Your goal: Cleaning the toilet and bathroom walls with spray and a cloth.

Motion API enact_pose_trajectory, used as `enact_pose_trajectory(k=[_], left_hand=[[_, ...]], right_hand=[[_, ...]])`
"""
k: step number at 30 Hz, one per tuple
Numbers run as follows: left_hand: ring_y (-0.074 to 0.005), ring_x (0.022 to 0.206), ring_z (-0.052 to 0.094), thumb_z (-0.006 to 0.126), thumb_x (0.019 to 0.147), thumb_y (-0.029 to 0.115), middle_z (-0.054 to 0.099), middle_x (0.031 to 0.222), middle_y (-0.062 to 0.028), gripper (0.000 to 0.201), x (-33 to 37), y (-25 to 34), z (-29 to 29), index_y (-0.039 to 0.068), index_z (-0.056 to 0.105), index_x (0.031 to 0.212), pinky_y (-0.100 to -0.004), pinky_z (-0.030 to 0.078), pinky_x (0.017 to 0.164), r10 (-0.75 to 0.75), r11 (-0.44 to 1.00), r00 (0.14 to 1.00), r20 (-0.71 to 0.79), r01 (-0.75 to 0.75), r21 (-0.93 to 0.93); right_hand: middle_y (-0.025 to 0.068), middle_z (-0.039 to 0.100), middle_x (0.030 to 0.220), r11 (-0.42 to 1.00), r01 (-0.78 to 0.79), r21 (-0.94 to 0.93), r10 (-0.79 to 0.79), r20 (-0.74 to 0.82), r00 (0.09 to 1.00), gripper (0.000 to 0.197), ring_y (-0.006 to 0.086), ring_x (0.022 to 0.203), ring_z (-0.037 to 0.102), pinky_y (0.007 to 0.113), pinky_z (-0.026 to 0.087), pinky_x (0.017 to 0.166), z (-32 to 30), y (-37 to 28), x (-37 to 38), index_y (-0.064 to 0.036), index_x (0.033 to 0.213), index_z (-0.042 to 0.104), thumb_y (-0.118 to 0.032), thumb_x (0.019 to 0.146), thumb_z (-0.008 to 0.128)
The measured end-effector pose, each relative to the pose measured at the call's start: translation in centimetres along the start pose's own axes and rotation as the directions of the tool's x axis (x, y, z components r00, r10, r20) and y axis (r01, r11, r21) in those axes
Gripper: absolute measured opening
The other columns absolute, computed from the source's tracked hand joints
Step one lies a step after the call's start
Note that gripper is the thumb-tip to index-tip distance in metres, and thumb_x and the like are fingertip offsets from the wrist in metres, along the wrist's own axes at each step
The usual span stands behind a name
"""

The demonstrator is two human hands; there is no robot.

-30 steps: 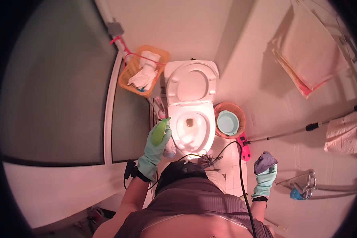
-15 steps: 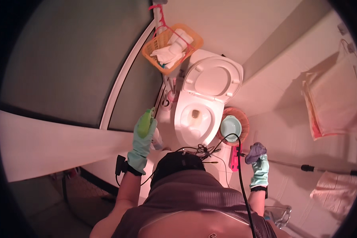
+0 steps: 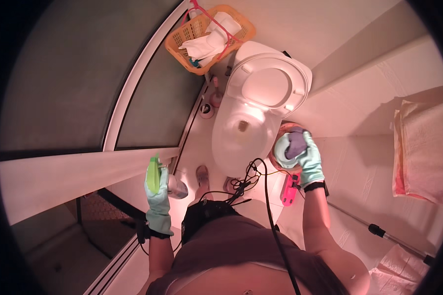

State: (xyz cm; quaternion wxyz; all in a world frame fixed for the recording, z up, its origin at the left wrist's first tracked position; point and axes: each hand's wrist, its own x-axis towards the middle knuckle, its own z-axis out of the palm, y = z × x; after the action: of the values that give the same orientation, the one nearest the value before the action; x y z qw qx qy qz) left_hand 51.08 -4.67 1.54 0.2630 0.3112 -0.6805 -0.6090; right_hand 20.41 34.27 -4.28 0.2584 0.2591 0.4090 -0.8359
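Observation:
In a pale green rubber glove, my left hand (image 3: 157, 209) is closed around a spray bottle with a green trigger head (image 3: 154, 178); its whitish body (image 3: 177, 187) juts out to the right. My right hand (image 3: 310, 164), gloved alike, grips a bunched purple-grey cloth (image 3: 297, 141). That cloth hangs above a light blue basin (image 3: 282, 148), which it partly hides. Left of the basin stands a white toilet (image 3: 222, 142) with its seat and lid raised. A brown patch (image 3: 243, 126) shows at the bottom of the bowl.
A yellow basket (image 3: 178, 46) with white items stands beyond the toilet, by the glass partition (image 3: 152, 105). Black cables (image 3: 246, 186) dangle before my body. A pink tool (image 3: 289, 191) on a long pole lies right; towels (image 3: 416, 147) hang on the right wall.
My right hand has moved forward and left with the cloth, over the basin. My left hand has shifted left and back with the spray bottle. The view has shifted too.

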Motion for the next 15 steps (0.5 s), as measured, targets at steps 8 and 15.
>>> enact_pose_trajectory(k=[8,15], left_hand=[[-0.0163,0.108,0.058,0.064,0.090,0.001,0.061,0.121,-0.0080,0.042,1.0,0.6,1.3,-0.001,0.053,0.131,-0.0297,0.046,0.095,-0.045,0.994,0.999,-0.030,0.047,0.098],[-0.0157,0.111,0.057,0.065,0.091,0.004,0.060,0.123,-0.0075,0.042,2.2,0.8,2.8,-0.001,0.053,0.131,-0.0298,0.045,0.096,-0.059,0.997,0.998,-0.025,0.061,0.048]], right_hand=[[0.0018,0.068,0.098,0.709,0.225,-0.668,-0.228,0.084,0.970,0.025,0.0156,0.079,0.064,0.030,0.051,0.074,3.7,-1.6,6.0,-0.0005,0.113,0.064,-0.018,0.095,0.061],[0.0026,0.066,0.087,0.845,0.201,-0.496,-0.298,-0.126,0.946,0.017,0.0133,0.071,0.063,0.028,0.054,0.063,5.1,-5.0,10.4,-0.0052,0.102,0.063,-0.020,0.094,0.063]])
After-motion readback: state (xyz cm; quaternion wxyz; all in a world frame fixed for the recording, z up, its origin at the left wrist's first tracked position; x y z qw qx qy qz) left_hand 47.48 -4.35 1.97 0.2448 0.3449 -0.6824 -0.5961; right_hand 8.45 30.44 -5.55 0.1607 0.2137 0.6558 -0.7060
